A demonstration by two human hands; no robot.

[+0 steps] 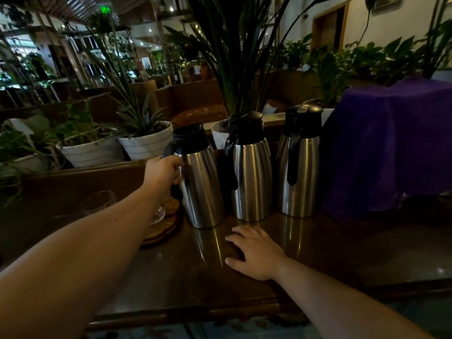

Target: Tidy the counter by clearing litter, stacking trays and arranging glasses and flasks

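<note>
Gripping the black handle of the leftmost flask (pixel 200 184), our left hand (pixel 163 174) has its fingers wrapped closed around it while the flask stands upright on the dark wooden counter (pixel 342 253). Our right hand (pixel 256 253) lies flat and open on the counter, fingers spread, holding nothing, just in front of the middle flask (pixel 249 172). We see three steel flasks with black lids in a row near the back edge: the leftmost, the middle one just beside it, and the right flask (pixel 300 165) next to a purple cloth (pixel 391 143) draped over something on the right. Partly hidden behind our left forearm, a clear glass (pixel 97 201) stands on the counter, and a stack of round wooden trays (pixel 163 228) sits just left of the held flask. White plant pots (pixel 146 140) line the ledge behind.
</note>
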